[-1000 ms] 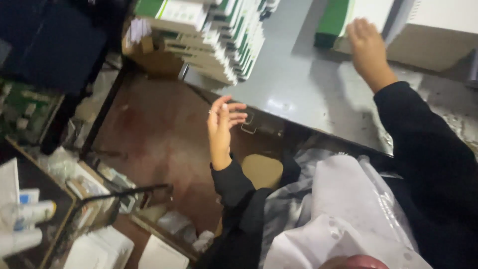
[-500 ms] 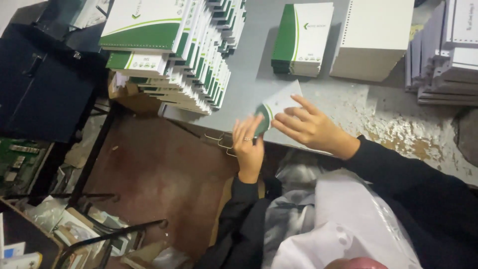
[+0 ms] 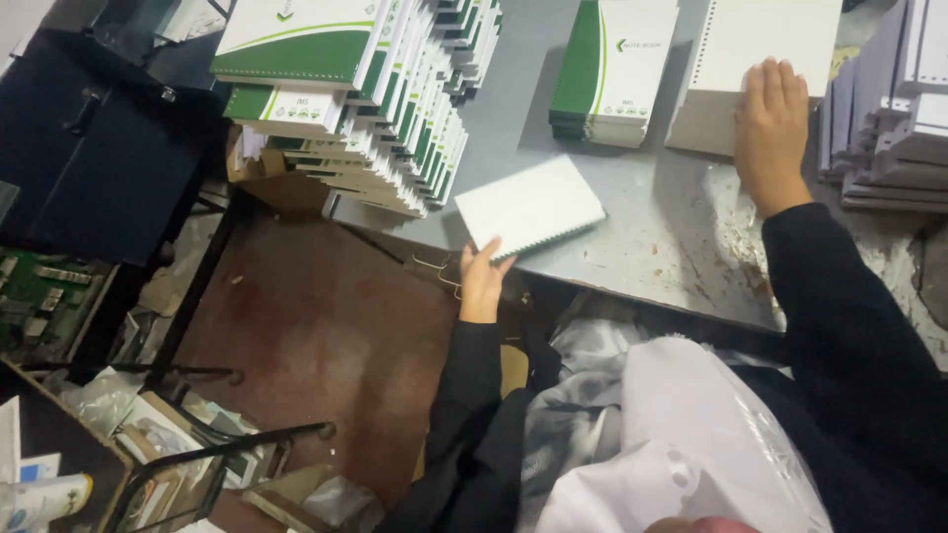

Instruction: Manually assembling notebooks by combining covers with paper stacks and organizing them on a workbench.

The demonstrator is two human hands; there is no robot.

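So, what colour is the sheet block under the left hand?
White, with punched holes along one edge: the sheet block shows best in the head view.

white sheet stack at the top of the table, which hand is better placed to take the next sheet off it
Right. The right hand already lies flat on the white sheet stack, while the left hand holds the corner of the white spiral notebook at the near edge of the grey table.

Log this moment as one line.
left hand: holds white notebook edge | right hand: flat on white paper stack | grey table
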